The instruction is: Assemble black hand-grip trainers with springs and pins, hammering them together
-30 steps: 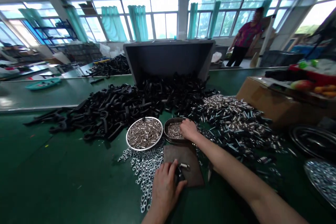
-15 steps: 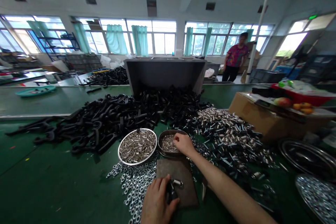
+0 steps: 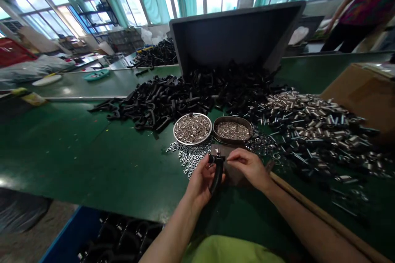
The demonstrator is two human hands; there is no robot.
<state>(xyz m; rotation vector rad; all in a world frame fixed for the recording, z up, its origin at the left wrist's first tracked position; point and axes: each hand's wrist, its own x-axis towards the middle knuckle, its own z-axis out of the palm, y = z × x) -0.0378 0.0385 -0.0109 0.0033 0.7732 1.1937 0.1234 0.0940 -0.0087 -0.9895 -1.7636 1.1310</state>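
Green table point(image 3: 92, 152), black parts heap point(image 3: 185, 94) far, two round dishes point(image 3: 192, 128) (shiny bits inside), silver pile point(image 3: 311, 119) right, small rings point(image 3: 189, 158) near

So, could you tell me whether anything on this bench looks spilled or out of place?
Yes: small silver rings lie loose on the green table in front of the two dishes, rather than in one. The grey bin lies tipped, black parts spilling out. Left hand grips a black handle.
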